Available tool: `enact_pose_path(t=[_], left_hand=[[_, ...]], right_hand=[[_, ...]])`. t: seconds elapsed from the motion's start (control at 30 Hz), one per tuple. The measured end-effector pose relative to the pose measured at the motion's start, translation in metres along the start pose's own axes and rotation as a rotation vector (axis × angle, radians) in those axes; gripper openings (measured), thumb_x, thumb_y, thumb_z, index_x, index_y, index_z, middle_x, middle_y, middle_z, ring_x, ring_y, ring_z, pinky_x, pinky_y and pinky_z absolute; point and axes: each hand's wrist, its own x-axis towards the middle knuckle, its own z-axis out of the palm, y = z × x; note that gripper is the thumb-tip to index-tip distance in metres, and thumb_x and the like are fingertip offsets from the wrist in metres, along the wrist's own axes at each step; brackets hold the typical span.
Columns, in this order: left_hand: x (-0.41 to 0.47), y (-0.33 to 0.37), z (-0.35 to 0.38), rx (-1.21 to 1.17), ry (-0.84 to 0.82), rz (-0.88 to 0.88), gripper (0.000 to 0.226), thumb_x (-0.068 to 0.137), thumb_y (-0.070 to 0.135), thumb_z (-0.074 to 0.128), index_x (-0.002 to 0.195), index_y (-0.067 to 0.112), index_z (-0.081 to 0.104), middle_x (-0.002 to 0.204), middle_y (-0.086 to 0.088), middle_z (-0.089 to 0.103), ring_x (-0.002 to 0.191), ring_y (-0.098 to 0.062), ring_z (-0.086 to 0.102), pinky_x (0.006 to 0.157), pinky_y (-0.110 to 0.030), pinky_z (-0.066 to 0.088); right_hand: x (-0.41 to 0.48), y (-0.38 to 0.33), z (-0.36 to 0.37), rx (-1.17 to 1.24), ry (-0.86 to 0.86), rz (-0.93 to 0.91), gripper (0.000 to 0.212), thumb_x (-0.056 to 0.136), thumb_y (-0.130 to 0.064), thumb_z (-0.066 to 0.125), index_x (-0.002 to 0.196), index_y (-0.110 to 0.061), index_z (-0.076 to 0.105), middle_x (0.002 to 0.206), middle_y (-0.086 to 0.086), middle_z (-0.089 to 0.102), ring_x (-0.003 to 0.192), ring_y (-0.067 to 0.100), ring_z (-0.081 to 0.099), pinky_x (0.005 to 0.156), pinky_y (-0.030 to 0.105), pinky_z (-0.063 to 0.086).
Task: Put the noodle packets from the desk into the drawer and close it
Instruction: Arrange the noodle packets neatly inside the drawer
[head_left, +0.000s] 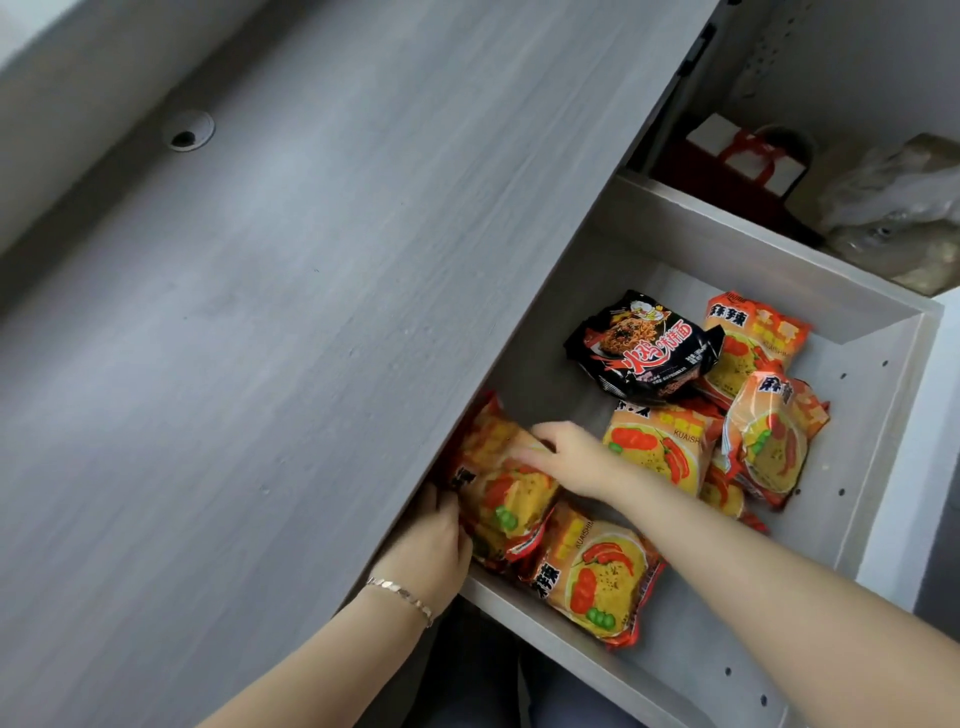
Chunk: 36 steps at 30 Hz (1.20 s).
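The pale drawer (878, 415) stands pulled out from under the grey desk (260, 312). Inside lie several orange noodle packets (763, 441) and one black noodle packet (644, 348). At the drawer's near left corner, under the desk edge, both hands are on an orange packet (504, 499). My left hand (436, 540), with a bracelet on the wrist, grips its left end. My right hand (566, 457) presses on its top with fingers curled over it. Another orange packet (597, 577) lies just to the right of it, by the drawer front.
The desk top has a round cable hole (188, 131) at the far left. Behind the drawer, an open compartment holds a red and white gift bag (737, 161) and a crumpled plastic bag (898, 208). Dark trousers (483, 680) show below the drawer front.
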Motion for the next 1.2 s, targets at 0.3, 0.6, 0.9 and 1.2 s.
enact_pose_path(t=[0.3,0.6,0.9,1.2], left_hand=[[-0.005,-0.003,0.013,0.070,0.124,0.081,0.060,0.048,0.026,0.088,0.104,0.014,0.073,0.112,-0.021,0.070,0.101,-0.041,0.068,0.082,-0.053,0.054],[-0.001,0.006,0.005,0.108,-0.161,-0.026,0.057,0.102,0.037,0.031,0.150,0.008,0.020,0.153,-0.023,0.026,0.133,-0.032,0.045,0.105,-0.033,0.042],[0.011,0.037,-0.004,0.160,-0.155,0.172,0.086,0.089,0.013,0.055,0.151,0.029,-0.002,0.159,-0.009,-0.013,0.143,-0.033,0.012,0.103,-0.039,0.039],[0.028,0.043,-0.008,0.103,-0.190,0.130,0.067,0.092,0.035,0.051,0.148,0.034,0.015,0.154,0.002,0.020,0.141,-0.029,0.020,0.092,-0.038,0.047]], right_hand=[[0.008,-0.006,0.047,-0.129,-0.168,-0.007,0.054,0.092,-0.047,0.042,0.140,-0.022,0.043,0.146,0.011,0.046,0.135,0.030,0.041,0.112,0.041,0.034],[-0.003,-0.022,0.033,0.002,-0.140,0.141,0.052,0.099,-0.041,0.028,0.133,-0.010,0.052,0.139,0.016,0.052,0.129,0.030,0.048,0.104,0.033,0.037],[-0.049,0.013,-0.037,-0.029,0.704,0.323,0.038,0.089,-0.027,0.053,0.124,-0.013,0.052,0.130,0.011,0.051,0.114,0.031,0.053,0.084,0.037,0.045],[-0.048,0.036,-0.048,0.203,0.566,0.731,0.094,0.076,-0.044,0.072,0.142,-0.004,0.019,0.146,0.026,0.027,0.133,0.040,0.031,0.095,0.049,0.044]])
